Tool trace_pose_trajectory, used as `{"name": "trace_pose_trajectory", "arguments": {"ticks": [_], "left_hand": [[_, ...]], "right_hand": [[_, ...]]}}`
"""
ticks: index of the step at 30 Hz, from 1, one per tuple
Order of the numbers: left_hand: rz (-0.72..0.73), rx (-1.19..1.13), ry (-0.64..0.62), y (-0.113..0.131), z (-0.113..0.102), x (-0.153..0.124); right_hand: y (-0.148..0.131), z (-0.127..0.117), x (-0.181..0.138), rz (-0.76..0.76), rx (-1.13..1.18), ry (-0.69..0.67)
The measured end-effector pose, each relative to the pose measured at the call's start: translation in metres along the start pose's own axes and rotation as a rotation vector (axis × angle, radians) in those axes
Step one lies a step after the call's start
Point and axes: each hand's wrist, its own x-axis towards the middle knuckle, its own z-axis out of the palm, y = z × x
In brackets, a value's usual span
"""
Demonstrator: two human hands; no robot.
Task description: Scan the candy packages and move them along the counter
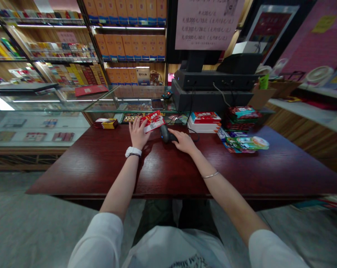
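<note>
My left hand (pixel 138 134) grips a flat red-and-white packet (pixel 155 121) by its left end, with the fingers spread over it. A white barcode panel shows along the packet's lower side. Just right of it, my right hand (pixel 183 142) is closed around the handle of a black barcode scanner (pixel 165 134) with a small blue light. The scanner's head is close to the packet's right end; I cannot tell whether they touch. Both hands are over the dark red wooden desk (pixel 168 171).
Red-and-white packets (pixel 204 123) are stacked right of the scanner, near colourful snack bags (pixel 245 143). A small stack of yellow packs (pixel 105 123) lies at left. Behind are a glass display counter (pixel 118 98) and a cash register (pixel 213 89); a scanner cable (pixel 195 137) trails right.
</note>
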Motion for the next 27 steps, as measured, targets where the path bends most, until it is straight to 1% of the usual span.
{"name": "trace_pose_trajectory", "arguments": {"ticks": [3,6,11,14,19,27], "left_hand": [[-0.011,-0.005,-0.001,-0.001,0.001,0.000],[-0.023,-0.005,-0.001,0.000,0.001,0.000],[-0.023,0.009,0.005,0.000,0.000,-0.001],[-0.018,0.023,0.007,0.001,-0.001,-0.001],[-0.033,0.033,0.004,0.002,-0.002,-0.001],[0.007,0.065,0.032,-0.003,0.003,-0.002]], "right_hand": [[0.002,-0.003,0.001,0.006,0.091,0.100],[0.006,-0.009,0.002,0.049,0.204,0.192],[0.006,-0.023,0.001,0.084,0.333,0.267],[0.004,-0.031,0.000,0.050,0.390,0.273],[0.001,-0.039,-0.001,0.006,0.418,0.268],[-0.003,-0.037,-0.002,-0.031,0.407,0.223]]}}
